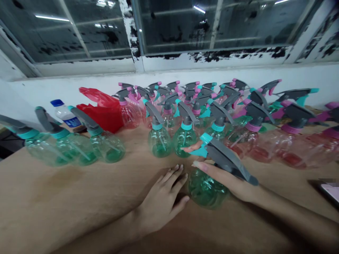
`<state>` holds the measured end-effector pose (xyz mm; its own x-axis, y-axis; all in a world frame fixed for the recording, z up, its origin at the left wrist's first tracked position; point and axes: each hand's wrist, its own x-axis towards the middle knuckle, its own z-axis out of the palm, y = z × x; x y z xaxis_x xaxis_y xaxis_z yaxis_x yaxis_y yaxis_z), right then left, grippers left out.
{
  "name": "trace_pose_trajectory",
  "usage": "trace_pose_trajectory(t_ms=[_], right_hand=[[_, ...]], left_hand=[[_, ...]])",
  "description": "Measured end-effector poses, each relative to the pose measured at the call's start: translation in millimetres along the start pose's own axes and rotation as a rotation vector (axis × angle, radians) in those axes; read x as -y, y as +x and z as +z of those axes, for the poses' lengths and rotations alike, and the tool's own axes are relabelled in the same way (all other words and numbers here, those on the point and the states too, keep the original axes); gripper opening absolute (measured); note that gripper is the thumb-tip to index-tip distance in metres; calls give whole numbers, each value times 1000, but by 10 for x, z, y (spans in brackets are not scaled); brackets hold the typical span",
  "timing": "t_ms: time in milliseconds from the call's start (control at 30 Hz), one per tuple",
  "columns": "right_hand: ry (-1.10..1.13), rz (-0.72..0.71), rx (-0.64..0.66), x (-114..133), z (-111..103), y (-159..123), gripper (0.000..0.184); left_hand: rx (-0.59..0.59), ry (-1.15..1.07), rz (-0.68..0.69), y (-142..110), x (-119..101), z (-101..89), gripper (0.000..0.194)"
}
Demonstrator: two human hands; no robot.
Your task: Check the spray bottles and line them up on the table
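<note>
A green spray bottle [208, 188] with a grey and teal trigger head is in my right hand [227, 180], whose fingers wrap round its neck below the head. It leans slightly, near the front of the table; whether its base touches the wood I cannot tell. My left hand [166, 197] lies palm down on the table just left of it, fingers stretched out and holding nothing. Right behind stand two more green spray bottles, one on the left [159, 141] and one nearer the middle [184, 139].
Several pink and green spray bottles crowd the back and right, among them a pink one [243, 137]. On the left stand green bottles [107, 148], a water bottle [66, 114] and a red plastic bag [102, 113]. A phone-like device [329, 192] lies at the right edge.
</note>
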<state>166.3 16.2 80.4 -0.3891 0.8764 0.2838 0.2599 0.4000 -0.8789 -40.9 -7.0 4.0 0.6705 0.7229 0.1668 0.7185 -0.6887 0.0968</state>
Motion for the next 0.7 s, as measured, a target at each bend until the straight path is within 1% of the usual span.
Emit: trace_pose_trajectory(t_ms=[100,300,433,600,700], right_hand=[[-21,-4,-2,0,-8,1,27],[-52,-15,10,-74,-15,-23,37],[-58,-74,-30,-149,6,-28,37],[-52,-50,-23,-176,26,-26,38],[-54,-52,-32,-185,26,-22,34]], left_hand=[[2,-5,-3,3,-2,1,50],[-5,-29,-7,2,-2,-3,49],[-19,-40,-2,-3,3,4,49],[13,-23,-8,5,-3,-17,49],[26,-20,-8,9,-8,-30,50]])
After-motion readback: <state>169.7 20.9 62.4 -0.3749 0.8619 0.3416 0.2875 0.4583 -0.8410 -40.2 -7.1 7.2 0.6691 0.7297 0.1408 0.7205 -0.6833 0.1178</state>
